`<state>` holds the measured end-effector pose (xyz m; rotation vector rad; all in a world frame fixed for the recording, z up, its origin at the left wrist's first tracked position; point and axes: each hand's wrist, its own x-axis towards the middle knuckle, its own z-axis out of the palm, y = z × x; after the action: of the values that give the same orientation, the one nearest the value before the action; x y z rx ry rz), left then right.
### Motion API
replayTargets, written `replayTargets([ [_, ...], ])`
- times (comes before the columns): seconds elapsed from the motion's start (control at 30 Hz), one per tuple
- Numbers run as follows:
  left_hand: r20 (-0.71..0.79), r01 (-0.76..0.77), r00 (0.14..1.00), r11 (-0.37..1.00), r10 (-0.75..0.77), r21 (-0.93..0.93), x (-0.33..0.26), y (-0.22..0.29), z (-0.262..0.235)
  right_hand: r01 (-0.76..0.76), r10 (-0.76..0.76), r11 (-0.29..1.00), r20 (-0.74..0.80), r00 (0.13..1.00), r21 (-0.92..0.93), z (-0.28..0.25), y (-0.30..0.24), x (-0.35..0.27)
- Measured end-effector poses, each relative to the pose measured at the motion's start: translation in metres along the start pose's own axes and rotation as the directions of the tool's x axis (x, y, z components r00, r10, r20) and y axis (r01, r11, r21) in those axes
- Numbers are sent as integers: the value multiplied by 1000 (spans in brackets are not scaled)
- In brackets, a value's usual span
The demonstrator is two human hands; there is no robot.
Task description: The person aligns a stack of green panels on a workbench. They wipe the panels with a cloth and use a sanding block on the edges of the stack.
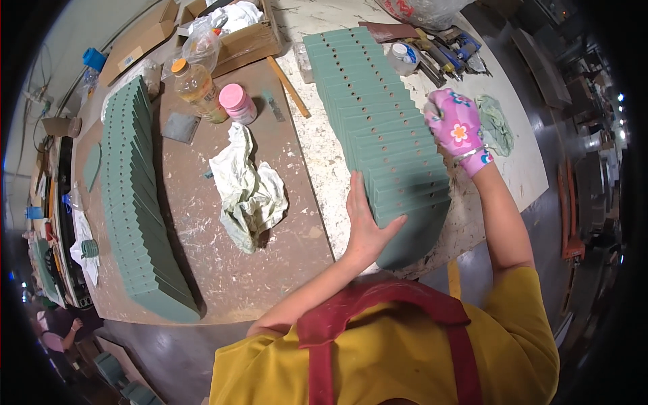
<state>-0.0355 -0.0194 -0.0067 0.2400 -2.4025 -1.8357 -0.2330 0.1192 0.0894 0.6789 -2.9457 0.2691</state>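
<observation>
A long row of overlapping green sheet pieces [391,158] runs across the white-topped table in front of me, with two lines of small holes along it. My left hand [370,228], bare, lies against the left edge of its near end, fingers stretched out and thumb spread over the nearest pieces. Beside the row's right edge is my right hand [459,125], in a pink flowered glove. Its fingers are curled closed, and whatever is between them is hidden.
A second fanned green row [135,202] lies on the brown board at left. Near it are a crumpled white cloth [248,189], a pink-lidded jar [237,103] and an orange-capped bottle [197,88]. Tools [449,52] and a pale green cloth [496,125] lie at right.
</observation>
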Motion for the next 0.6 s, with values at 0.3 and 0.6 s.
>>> replayTargets([
  [0.3,-10,-27,1000,1000,27,-8,3,-2,-3,425,-414,905,-316,853,-39,42,-54,11],
  [0.6,-2,-8,1000,1000,8,-24,1,0,0,421,-377,907,-420,825,12,30,-71,36],
])
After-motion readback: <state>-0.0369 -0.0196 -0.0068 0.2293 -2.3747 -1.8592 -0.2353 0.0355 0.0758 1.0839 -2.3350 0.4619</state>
